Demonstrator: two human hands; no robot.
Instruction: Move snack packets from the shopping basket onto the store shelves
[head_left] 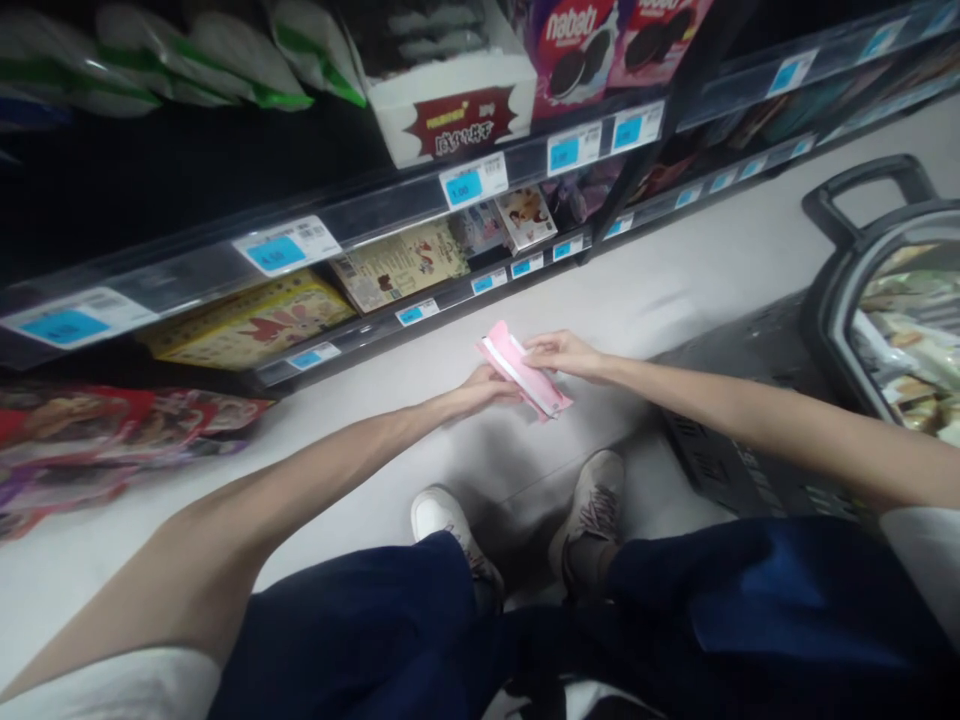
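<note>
A flat pink snack packet [523, 370] with a white strip is held out over the shop floor, in front of my knees. My left hand [484, 387] grips its lower left end with fingers closed under it. My right hand [564, 352] pinches its upper right edge. Both arms reach forward from a crouch, with my two shoes [592, 505] on the floor beneath the packet.
Dark shelves [390, 205] with blue price tags run along the left and back, holding biscuit boxes [442, 95], flat cartons [251, 322] and red bags [112, 425]. A dark shopping basket [739, 440] sits on the floor at right, beside a cart [900, 310] filled with packets.
</note>
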